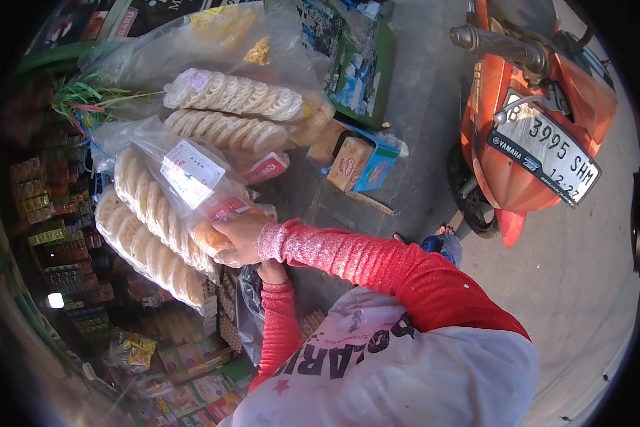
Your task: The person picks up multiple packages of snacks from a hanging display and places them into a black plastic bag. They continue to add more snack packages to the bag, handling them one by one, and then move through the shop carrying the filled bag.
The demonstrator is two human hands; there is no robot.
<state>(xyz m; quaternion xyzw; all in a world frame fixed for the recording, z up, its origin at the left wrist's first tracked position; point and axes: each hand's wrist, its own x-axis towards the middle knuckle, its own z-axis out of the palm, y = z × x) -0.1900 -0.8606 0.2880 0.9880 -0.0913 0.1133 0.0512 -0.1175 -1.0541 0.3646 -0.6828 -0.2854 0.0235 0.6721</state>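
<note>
Grip of the right hand (243, 235) looks pinched round a clear bag's (192, 174) lower end, beside its orange snack (210, 237). From there the bag's long axis runs leftward and away, alongside pale crackers (149, 206). Left hand (271, 272), mostly hidden, sits just below; its hold, I can't tell.

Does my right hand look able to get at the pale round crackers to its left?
Probably yes: the pale round crackers sit close to your right hand, with only clear plastic and an orange-filled bag between. The hand seems to grip that bag, which may need releasing first.
</note>
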